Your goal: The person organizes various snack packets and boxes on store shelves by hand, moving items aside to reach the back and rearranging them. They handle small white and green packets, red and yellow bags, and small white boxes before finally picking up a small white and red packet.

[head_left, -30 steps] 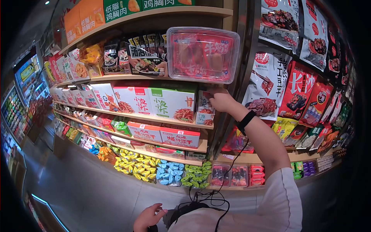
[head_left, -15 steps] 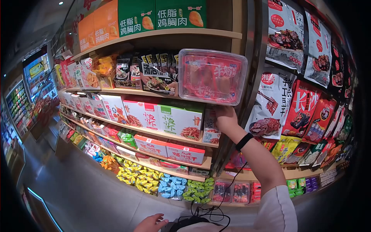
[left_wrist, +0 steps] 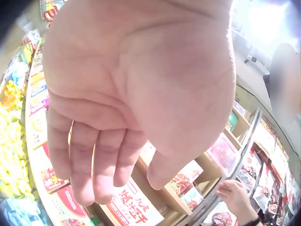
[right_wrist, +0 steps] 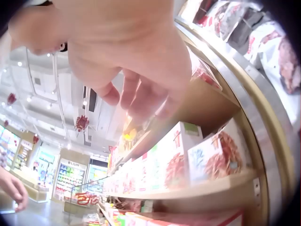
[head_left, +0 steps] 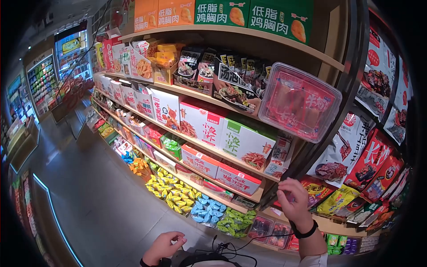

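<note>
Loosely bent fingers show on the right hand (head_left: 295,202), which is in front of the shelf end below a small box of snacks (head_left: 278,155) and holds nothing. Low in the head view, the left hand (head_left: 163,247) hangs over the floor, its fingers relaxed and empty. The left wrist view shows that palm (left_wrist: 141,70) with the fingers hanging down. A clear lidded tub with red packs (head_left: 300,102) rests at the right end of the upper shelf, touched by neither hand. White boxes (head_left: 244,144) line the shelf under it.
Hanging snack bags (head_left: 340,149) fill the rack at the right. Yellow packets (head_left: 173,189), blue packets (head_left: 208,210) and green packets (head_left: 235,221) lie along the bottom. Black cables (head_left: 222,249) run near the person's body. Grey floor (head_left: 102,191) stretches to the left.
The right hand has come away from the small box beneath the tub and dropped lower, empty. The head view has turned left, so the shelves appear farther right and tilted.
</note>
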Demonstrator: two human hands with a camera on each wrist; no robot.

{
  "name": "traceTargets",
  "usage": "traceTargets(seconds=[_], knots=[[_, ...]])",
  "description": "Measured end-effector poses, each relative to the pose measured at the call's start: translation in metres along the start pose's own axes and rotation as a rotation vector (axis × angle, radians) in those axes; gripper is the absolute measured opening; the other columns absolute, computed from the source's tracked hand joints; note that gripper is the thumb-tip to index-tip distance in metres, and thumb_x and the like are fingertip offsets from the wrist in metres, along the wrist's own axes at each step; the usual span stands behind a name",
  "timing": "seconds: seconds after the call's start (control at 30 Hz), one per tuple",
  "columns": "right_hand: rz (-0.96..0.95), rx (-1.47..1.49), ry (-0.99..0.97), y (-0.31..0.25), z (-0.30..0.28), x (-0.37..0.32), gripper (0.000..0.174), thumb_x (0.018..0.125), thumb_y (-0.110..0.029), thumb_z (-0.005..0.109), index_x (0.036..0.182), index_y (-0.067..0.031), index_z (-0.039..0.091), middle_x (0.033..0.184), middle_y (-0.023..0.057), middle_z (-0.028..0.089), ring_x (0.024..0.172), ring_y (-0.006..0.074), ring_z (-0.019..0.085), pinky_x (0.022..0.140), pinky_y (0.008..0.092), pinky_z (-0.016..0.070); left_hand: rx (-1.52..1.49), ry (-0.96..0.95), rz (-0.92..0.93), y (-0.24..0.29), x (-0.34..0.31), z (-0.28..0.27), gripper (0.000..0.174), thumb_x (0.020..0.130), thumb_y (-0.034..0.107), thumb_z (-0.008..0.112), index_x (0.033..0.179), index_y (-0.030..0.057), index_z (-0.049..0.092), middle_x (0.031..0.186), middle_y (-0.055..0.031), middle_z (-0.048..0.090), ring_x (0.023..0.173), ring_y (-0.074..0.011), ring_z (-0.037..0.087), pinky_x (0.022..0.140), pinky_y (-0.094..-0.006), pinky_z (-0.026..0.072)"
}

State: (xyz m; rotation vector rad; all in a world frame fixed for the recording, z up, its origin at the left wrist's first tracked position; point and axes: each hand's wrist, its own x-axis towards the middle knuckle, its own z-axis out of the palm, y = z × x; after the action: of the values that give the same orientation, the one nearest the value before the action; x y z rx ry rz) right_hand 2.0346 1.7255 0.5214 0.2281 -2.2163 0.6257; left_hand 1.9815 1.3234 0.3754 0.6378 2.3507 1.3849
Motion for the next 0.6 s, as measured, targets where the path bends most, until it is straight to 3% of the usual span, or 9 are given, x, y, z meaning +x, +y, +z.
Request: traceTargets(seconds=[0.07,0.2,0.27,0.3,0.4,0.47,0.5,0.53,0.6], knots=[[0.224,0.159,-0.054,-0.027,0.008,-0.038,0.011,0.077,-0.001,0.072,0.086,-0.0004,0.066,0.086,0.0127,0.068,0.081,0.0263,0.068,0.081,0.0362,0.0546,0.044,0.077,-0.028,-0.008,0.006,-0.015,0.026,0.089,0.025,0.069,0.099,0.0011,0.069,0.081,-0.0089,0.07,0.073,-0.018,0.067,0.07,-0.0305,0.0535],[0.381,0.26,-0.31,-0.055,0.056,-0.116,0.01,0.08,-0.002,0.072,0.089,0.0004,0.068,0.081,0.0101,0.068,0.072,0.0178,0.066,0.069,0.028,0.0516,0.001,0.152,-0.011,-0.024,0.009,-0.038,0.023,0.088,0.024,0.07,0.095,0.0019,0.07,0.079,-0.0092,0.07,0.071,-0.018,0.066,0.067,-0.0298,0.053],[0.748,0.21,-0.377,-0.07,0.079,-0.145,0.014,0.085,-0.009,0.068,0.099,-0.004,0.068,0.092,0.0137,0.068,0.083,0.026,0.065,0.074,0.0334,0.0507,0.015,0.135,0.022,-0.03,0.008,-0.055,0.022,0.088,0.024,0.069,0.095,0.0029,0.07,0.08,-0.0092,0.07,0.07,-0.0183,0.066,0.067,-0.0302,0.0531],[0.745,0.208,-0.365,-0.077,0.091,-0.154,0.014,0.085,-0.009,0.068,0.099,-0.004,0.068,0.092,0.0137,0.068,0.083,0.026,0.065,0.074,0.0334,0.0507,0.022,0.082,0.024,-0.034,0.007,-0.065,0.024,0.089,0.025,0.068,0.097,0.0026,0.069,0.083,-0.0107,0.07,0.073,-0.0206,0.066,0.069,-0.0312,0.0531],[0.942,0.245,-0.13,-0.095,0.129,-0.168,0.019,0.087,-0.014,0.068,0.101,-0.0013,0.068,0.091,0.0074,0.068,0.081,0.0143,0.064,0.069,0.0275,0.0504,0.022,-0.009,0.036,-0.056,0.001,-0.109,0.028,0.09,0.028,0.066,0.101,0.0029,0.069,0.088,-0.0118,0.07,0.077,-0.0234,0.067,0.073,-0.0324,0.0534],[0.941,0.334,0.066,-0.104,0.154,-0.172,0.01,0.082,-0.003,0.073,0.089,0.0004,0.068,0.082,0.0069,0.069,0.074,0.012,0.065,0.07,0.0246,0.0514,0.07,-0.085,0.032,-0.086,-0.009,-0.141,0.042,0.091,0.027,0.064,0.126,0.0041,0.058,0.093,-0.0176,0.069,0.078,-0.0264,0.065,0.071,-0.035,0.0525],[0.893,0.286,0.068,-0.112,0.165,-0.168,0.009,0.083,-0.002,0.072,0.09,0.0013,0.067,0.083,0.0048,0.069,0.077,0.0084,0.064,0.071,0.0229,0.0515,0.066,-0.111,0.003,-0.099,-0.015,-0.161,0.044,0.09,0.029,0.066,0.127,0.0069,0.059,0.095,-0.0182,0.069,0.078,-0.0266,0.065,0.071,-0.0345,0.0526],[0.91,0.29,0.087,-0.126,0.175,-0.16,0.009,0.083,-0.002,0.072,0.09,0.0013,0.067,0.083,0.0048,0.069,0.077,0.0084,0.064,0.071,0.0229,0.0515,0.084,-0.13,0.006,-0.106,-0.021,-0.182,0.044,0.09,0.029,0.066,0.127,0.0069,0.059,0.095,-0.0182,0.069,0.078,-0.0266,0.065,0.071,-0.0345,0.0526],[0.94,0.221,0.031,-0.151,0.19,-0.132,0.011,0.079,-0.006,0.075,0.089,-0.001,0.071,0.086,0.0068,0.072,0.082,0.0281,0.071,0.079,0.0346,0.0559,0.127,-0.087,-0.138,-0.11,-0.039,-0.218,0.031,0.089,0.029,0.07,0.11,0.0067,0.069,0.092,-0.0112,0.072,0.085,-0.0181,0.068,0.077,-0.0289,0.0544]])
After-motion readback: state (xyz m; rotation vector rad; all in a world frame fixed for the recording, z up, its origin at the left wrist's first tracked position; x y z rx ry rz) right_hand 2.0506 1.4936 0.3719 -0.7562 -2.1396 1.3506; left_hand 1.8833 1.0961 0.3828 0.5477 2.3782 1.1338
